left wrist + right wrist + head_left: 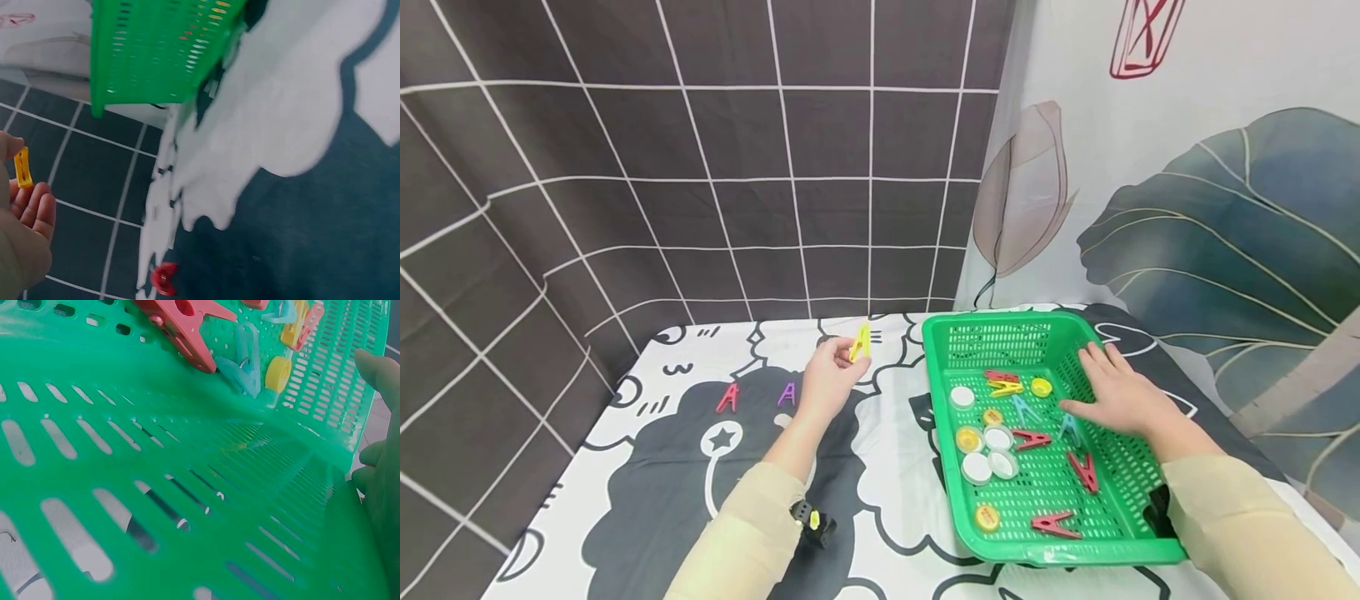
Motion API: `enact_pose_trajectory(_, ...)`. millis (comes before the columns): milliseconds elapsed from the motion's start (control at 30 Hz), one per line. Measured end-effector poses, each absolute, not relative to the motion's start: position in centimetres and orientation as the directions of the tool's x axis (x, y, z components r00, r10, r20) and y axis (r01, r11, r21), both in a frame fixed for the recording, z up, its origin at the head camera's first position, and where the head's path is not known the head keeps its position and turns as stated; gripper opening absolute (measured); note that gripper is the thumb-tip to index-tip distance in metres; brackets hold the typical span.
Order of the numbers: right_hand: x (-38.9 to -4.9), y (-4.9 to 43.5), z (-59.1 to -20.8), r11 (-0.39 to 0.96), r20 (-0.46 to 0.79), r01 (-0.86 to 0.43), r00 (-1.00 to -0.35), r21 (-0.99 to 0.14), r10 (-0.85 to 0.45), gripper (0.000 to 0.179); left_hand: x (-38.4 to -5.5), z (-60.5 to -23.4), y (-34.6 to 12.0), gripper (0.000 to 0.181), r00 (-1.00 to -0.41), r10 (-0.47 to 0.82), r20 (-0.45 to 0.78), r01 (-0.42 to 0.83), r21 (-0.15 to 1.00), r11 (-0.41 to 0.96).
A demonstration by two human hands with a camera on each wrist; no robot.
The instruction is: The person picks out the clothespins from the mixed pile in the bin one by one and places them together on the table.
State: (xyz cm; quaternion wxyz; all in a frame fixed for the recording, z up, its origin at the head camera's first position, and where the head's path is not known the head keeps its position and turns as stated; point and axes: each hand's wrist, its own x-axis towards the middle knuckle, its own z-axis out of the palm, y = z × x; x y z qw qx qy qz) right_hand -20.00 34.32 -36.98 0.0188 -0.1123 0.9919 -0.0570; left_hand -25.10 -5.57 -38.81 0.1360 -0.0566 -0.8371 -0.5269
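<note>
My left hand [829,379] is raised over the far part of the cloth and pinches a yellow clothespin [861,342]. In the left wrist view the same yellow clothespin [23,169] shows between thumb and fingers. A red clothespin [727,397] and a purple clothespin [786,394] lie apart on the cloth, left of that hand. My right hand [1123,392] rests at the right rim of a green plastic basket [942,467], fingers extended. Inside the basket are several red clothespins [1055,524], blue clothespins [1070,428] and a yellow clothespin [1005,388].
Several white round caps [977,468] and yellow round caps [988,518] also lie in the basket. A patterned cloth [895,508] covers the table. Behind it hangs a dark grid curtain [827,208], with a pale leaf-patterned curtain [1075,275] at the right.
</note>
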Motion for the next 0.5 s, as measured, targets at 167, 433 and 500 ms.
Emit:
enact_pose_trajectory(167,-19.9,34.2,-37.0,0.97,-0.029,-0.212,-0.976,-0.116,-0.217,0.097,-25.3,-40.0,-5.6,0.039,-0.957,-0.037,0.286,0.232,0.839,0.492)
enact_pose_trajectory(433,-20.0,34.2,-37.0,0.97,-0.029,-0.215,-0.975,-0.114,-0.22,0.098,-25.2,-41.2,-5.5,0.039,-0.968,-0.008,0.253,0.211,0.824,0.526)
enact_pose_trajectory(500,-19.9,34.2,-37.1,0.97,-0.03,-0.213,-0.976,-0.118,-0.218,0.096,-25.3,-41.5,-5.5,0.039,-0.967,-0.008,0.255,0.21,0.814,0.542)
